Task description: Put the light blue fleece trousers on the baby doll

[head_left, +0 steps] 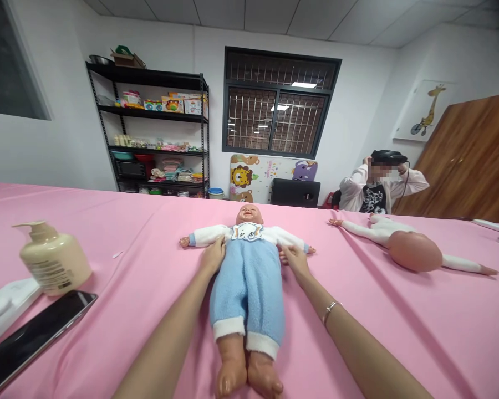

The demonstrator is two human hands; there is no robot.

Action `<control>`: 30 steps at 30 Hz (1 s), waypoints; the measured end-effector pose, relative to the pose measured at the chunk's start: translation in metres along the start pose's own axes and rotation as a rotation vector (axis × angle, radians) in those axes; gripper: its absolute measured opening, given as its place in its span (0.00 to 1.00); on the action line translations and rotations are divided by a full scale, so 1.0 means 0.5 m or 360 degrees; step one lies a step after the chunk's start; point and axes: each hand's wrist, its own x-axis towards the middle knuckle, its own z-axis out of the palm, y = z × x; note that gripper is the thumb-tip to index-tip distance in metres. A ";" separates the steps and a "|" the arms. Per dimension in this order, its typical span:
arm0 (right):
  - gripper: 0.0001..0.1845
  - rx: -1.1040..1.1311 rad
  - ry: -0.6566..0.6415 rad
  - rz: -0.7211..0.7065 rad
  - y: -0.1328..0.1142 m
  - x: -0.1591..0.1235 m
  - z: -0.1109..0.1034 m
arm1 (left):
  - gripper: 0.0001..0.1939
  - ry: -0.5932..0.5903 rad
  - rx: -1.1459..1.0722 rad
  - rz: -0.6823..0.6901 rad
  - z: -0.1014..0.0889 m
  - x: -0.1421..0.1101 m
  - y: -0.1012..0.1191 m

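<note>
A baby doll lies face up on the pink cloth, its head away from me and its bare feet toward me. It wears fluffy blue trousers, a white top and a bib with an elephant face. Both its arms stretch out sideways. My left hand is closed on the doll's side just under its arm, the fingertips partly hidden. Opposite, my right hand, with a bracelet on the forearm, has curled fingers gripping the other side below the sleeve.
On the left stand a cream pump bottle, a black phone and a white object. A second doll lies at right on the pink tablecloth. Beyond the table are a person with raised hands and a loaded shelf.
</note>
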 end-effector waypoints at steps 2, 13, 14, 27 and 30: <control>0.25 -0.0193 -0.0428 -0.0125 -0.014 -0.021 0.002 | 0.22 -0.0096 -0.0010 0.0096 -0.007 -0.004 -0.012; 0.15 -0.0912 0.0068 -0.0645 -0.089 -0.040 -0.003 | 0.26 -0.0374 -0.0796 0.0253 -0.008 0.001 -0.034; 0.14 -0.0883 0.0113 -0.0718 -0.120 -0.070 0.008 | 0.26 -0.0354 -0.0814 0.0233 -0.008 0.001 -0.032; 0.10 -0.1726 -0.1341 -0.1835 -0.158 -0.389 0.090 | 0.24 -0.0291 -0.0763 0.0221 -0.013 -0.008 -0.016; 0.09 -0.1734 -0.1342 -0.1773 -0.171 -0.391 0.083 | 0.23 -0.0279 -0.0773 0.0188 -0.021 -0.013 -0.004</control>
